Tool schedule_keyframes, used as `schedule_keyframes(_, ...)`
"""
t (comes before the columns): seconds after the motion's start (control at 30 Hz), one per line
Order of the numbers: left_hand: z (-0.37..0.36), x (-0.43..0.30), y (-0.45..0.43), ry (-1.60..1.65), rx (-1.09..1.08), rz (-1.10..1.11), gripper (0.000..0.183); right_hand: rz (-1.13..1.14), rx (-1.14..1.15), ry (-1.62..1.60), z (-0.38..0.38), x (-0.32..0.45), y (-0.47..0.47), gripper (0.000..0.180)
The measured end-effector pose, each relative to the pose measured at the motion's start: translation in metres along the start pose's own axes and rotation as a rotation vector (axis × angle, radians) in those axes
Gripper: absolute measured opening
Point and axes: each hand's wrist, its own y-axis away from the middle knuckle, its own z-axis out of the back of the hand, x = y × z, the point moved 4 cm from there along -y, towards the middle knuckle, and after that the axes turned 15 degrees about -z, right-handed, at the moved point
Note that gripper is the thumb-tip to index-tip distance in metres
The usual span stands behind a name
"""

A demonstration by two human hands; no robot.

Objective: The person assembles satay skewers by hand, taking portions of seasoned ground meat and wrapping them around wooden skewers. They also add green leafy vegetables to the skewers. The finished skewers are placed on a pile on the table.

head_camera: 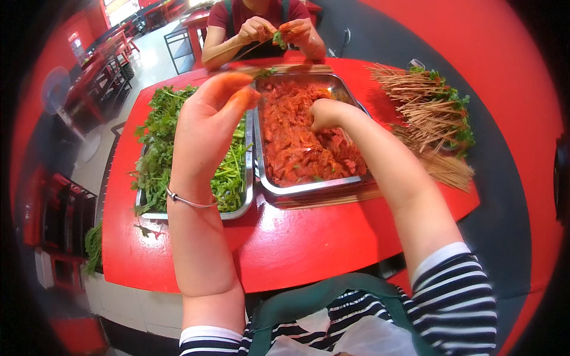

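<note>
A steel tray (307, 189) on the red table holds red, sauce-coated sliced meat (296, 133). My right hand (328, 113) reaches into it from the right, its bent fingers partly hidden, and whether they grip any meat cannot be told. Above the gap between this tray and a second one, my left hand (213, 111) is raised, thumb and fingers apart, with nothing visible between them. Its fingertips are stained orange. Green cilantro with cut stems (229, 182) fills the second steel tray (248, 196), partly behind my left forearm, which wears a thin bangle (189, 202).
Across the table (303, 240), a co-worker's hands (276, 33) hold skewer sticks with greens and meat. Piled skewers (427, 107) with greens at their ends lie at the right, beside bare sticks (449, 171). More sticks (329, 198) lie along the meat tray's near edge.
</note>
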Motion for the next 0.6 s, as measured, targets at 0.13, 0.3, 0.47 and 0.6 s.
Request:
schedule_keyframes(0.13, -0.003, 0.007, 0.002, -0.01, 0.013, 0.038, 0.021, -0.05, -0.054, 0.152, 0.002, 0.011, 0.005, 0.029)
schedule_keyframes(0.3, -0.009, 0.009, 0.003, 0.0, 0.027, 0.065, 0.019, -0.026, -0.149, 0.04, 0.006, 0.0, 0.007, 0.03)
schedule_keyframes(0.47, -0.014, 0.027, 0.003, -0.095, 0.09, 0.121, 0.021, 0.141, -0.201, -0.611, 0.042, -0.02, 0.043, 0.024)
schedule_keyframes(0.6, -0.033, 0.054, 0.011, -0.065, 0.14, 0.209, 0.028, 0.356, -0.011, -1.277, 0.041, 0.003, 0.081, 0.014)
